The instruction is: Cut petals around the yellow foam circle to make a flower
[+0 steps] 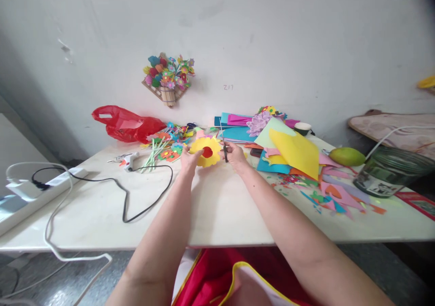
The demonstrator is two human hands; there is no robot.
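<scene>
A yellow scalloped flower (215,155) with a red centre is pinched at its left edge by my left hand (190,157), which is closed on it above the middle of the white table. Just right of the flower, my right hand (234,155) is closed round the handles of a pair of scissors (225,153). The blades point up and away, beside the flower's right edge. Whether the blades touch the flower cannot be made out.
On the left lie a red plastic bag (127,124), a glue gun (128,161) with its black cord (125,201), and pale green sticks (152,154). On the right are yellow sheets (299,152), coloured scraps (335,199), a green fruit (347,156) and a glass jar (380,174).
</scene>
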